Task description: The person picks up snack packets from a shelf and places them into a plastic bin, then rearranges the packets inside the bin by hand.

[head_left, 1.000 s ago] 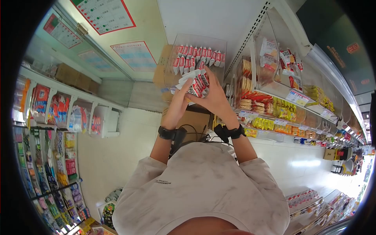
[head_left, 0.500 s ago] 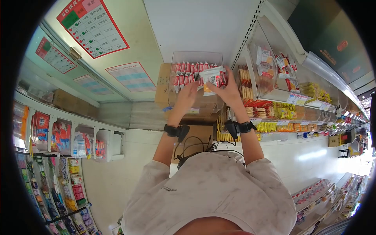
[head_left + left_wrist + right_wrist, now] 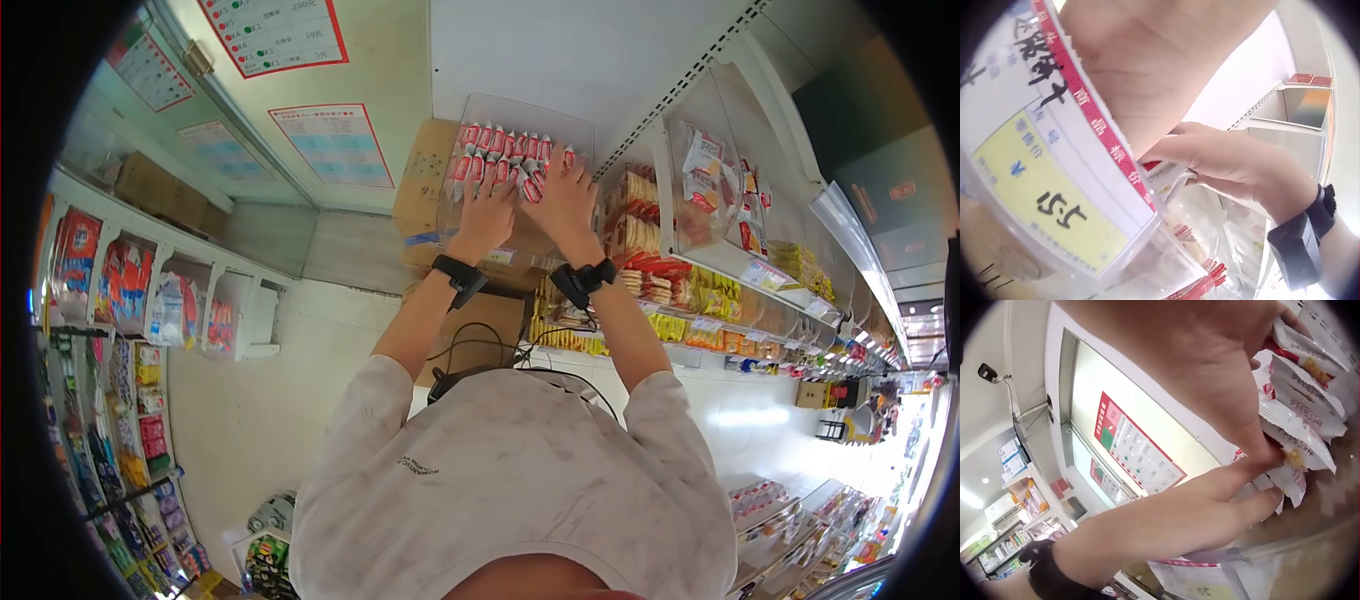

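Observation:
A clear plastic bin [image 3: 447, 205] holds rows of small red-and-white snack packets [image 3: 480, 138], standing on edge. My right hand [image 3: 566, 208] is inside its right half and grips snack packets [image 3: 1297, 440], thumb against their near side and fingers over the far side. My left hand [image 3: 487, 222] rests beside it with fingers laid forward over the front packets. In the right wrist view the left thumb touches a packet's lower end. The left wrist view shows mostly the left palm [image 3: 1141, 69] behind a price tag [image 3: 1054, 169], its fingertips hidden.
A cardboard box [image 3: 412, 205] stands under and left of the bin. To the right, a shelf rack [image 3: 700, 255] carries wrapped cakes and yellow packs. A glass panel [image 3: 265, 235] and hanging goods [image 3: 125, 280] are on the left. Cables [image 3: 480, 345] hang before the waist.
The packets held up between both hands a second ago were moved forward into the bin. Both hands have lowered among the rows, and the left hand has come away from its earlier hold.

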A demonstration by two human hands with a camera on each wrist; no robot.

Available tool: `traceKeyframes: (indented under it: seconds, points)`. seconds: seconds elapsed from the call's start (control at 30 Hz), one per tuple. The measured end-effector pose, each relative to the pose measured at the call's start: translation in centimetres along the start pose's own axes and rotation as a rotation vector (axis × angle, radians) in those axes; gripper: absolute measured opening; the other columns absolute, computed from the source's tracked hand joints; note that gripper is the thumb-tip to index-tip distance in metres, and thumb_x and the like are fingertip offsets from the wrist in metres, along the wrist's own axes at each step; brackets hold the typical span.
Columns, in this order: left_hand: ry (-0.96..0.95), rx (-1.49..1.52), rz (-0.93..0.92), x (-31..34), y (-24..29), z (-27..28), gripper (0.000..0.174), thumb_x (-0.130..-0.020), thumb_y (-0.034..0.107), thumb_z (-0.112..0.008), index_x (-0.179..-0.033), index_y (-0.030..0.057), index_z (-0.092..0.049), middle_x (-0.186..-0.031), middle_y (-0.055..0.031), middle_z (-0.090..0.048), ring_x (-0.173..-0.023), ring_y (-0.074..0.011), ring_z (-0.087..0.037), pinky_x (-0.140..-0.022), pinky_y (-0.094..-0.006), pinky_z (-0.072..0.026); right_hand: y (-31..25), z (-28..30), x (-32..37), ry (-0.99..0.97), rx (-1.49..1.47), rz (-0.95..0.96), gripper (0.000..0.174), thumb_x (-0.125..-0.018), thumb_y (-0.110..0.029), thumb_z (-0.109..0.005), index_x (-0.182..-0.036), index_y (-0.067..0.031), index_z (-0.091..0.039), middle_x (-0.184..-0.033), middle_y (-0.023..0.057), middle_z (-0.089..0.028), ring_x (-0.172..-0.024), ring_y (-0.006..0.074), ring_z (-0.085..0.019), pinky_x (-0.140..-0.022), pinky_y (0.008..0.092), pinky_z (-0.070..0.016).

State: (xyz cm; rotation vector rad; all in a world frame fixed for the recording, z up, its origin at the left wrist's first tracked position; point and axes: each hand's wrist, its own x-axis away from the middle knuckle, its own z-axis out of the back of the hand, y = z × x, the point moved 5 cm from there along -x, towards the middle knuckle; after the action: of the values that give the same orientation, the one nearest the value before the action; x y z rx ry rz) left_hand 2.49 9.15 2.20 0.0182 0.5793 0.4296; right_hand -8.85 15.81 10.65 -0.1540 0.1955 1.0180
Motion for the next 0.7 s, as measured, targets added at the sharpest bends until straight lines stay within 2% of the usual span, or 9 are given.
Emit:
traceKeyframes:
  seconds: [0.1, 0.2, 0.3, 0.43, 0.5, 0.53, 0.6, 0.7]
  points:
    - [-0.049, 0.004, 0.073, 0.3, -0.1, -0.3, 0.043, -0.090, 0.020, -0.062, -0.132, 0.0121, -0.062, -0.143, -0.0026, -0.056, -0.141, -0.0336, -0.041, -0.116, -0.0641, -0.0235, -0.4, -2.9, -1.1, -0.180, 0.118, -0.062, 0.115, -0.070, -0.045, -0.081, -0.155, 0.0018, -0.020, -0.126, 0.0371, -0.052, -0.116, 0.0500, -0.056, -0.097, 0.0564, -0.0432]
    - [-0.079, 0.066, 0.105, 0.6, -0.3, -0.5, 0.047, -0.089, 0.019, -0.062, -0.136, 0.0135, -0.060, -0.146, -0.0017, -0.053, -0.141, -0.0342, -0.042, -0.116, -0.0641, -0.0244, -0.1, -5.2, -2.5, -0.222, 0.100, -0.109, 0.116, -0.070, -0.045, -0.081, -0.154, 0.0057, -0.019, -0.126, 0.0370, -0.053, -0.114, 0.0500, -0.057, -0.096, 0.0562, -0.0430]
    - [-0.075, 0.122, 0.116, 0.5, -0.4, -0.3, 0.047, -0.089, 0.018, -0.062, -0.135, 0.0136, -0.060, -0.147, -0.0021, -0.053, -0.140, -0.0353, -0.042, -0.115, -0.0649, -0.0256, -0.3, -6.3, -3.1, -0.178, 0.187, -0.159, 0.113, -0.073, -0.047, -0.078, -0.152, 0.0094, -0.021, -0.124, 0.0354, -0.055, -0.112, 0.0482, -0.058, -0.093, 0.0586, -0.0444]
    - [-0.138, 0.128, 0.119, 0.4, -0.7, -0.8, 0.045, -0.090, 0.020, -0.060, -0.135, 0.0131, -0.060, -0.148, -0.0044, -0.052, -0.140, -0.0372, -0.043, -0.113, -0.0660, -0.0280, -0.1, -8.9, -2.9, -0.153, 0.139, -0.144, 0.104, -0.078, -0.049, -0.075, -0.148, 0.0118, -0.026, -0.125, 0.0369, -0.054, -0.114, 0.0474, -0.058, -0.093, 0.0584, -0.0475]
    - [-0.088, 0.086, 0.111, 1.2, -1.0, -1.0, 0.042, -0.090, 0.019, -0.060, -0.130, 0.0103, -0.062, -0.144, -0.0065, -0.054, -0.138, -0.0380, -0.045, -0.111, -0.0672, -0.0299, 0.6, -10.6, -3.1, -0.098, 0.074, -0.148, 0.101, -0.081, -0.050, -0.073, -0.147, 0.0128, -0.029, -0.126, 0.0390, -0.053, -0.116, 0.0479, -0.058, -0.093, 0.0577, -0.0497]
    - [-0.048, 0.085, 0.090, 0.7, -0.7, -1.5, 0.040, -0.089, 0.019, -0.060, -0.128, 0.0089, -0.063, -0.142, -0.0075, -0.056, -0.137, -0.0384, -0.046, -0.111, -0.0678, -0.0308, 0.7, -9.8, -2.7, -0.100, -0.029, -0.162, 0.099, -0.083, -0.051, -0.071, -0.146, 0.0128, -0.030, -0.135, 0.0400, -0.048, -0.124, 0.0503, -0.053, -0.093, 0.0565, -0.0521]
    - [-0.178, 0.086, 0.105, 0.3, -0.7, -1.4, 0.050, -0.089, 0.022, -0.060, -0.137, 0.0094, -0.058, -0.149, -0.0073, -0.051, -0.138, -0.0390, -0.046, -0.110, -0.0690, -0.0313, 0.5, -10.8, -2.1, 0.046, 0.115, -0.185, 0.093, -0.079, -0.042, -0.075, -0.146, 0.0092, -0.035, -0.144, 0.0327, -0.044, -0.134, 0.0454, -0.046, -0.102, 0.0551, -0.0467]
    - [-0.161, 0.084, 0.109, 0.6, -0.7, -1.2, 0.063, -0.086, 0.024, -0.063, -0.147, 0.0111, -0.049, -0.155, -0.0063, -0.045, -0.143, -0.0381, -0.040, -0.114, -0.0674, -0.0267, -0.6, -8.2, -1.1, -0.046, 0.064, -0.142, 0.101, -0.076, -0.045, -0.077, -0.149, 0.0089, -0.032, -0.148, 0.0320, -0.040, -0.137, 0.0464, -0.042, -0.106, 0.0573, -0.0429]
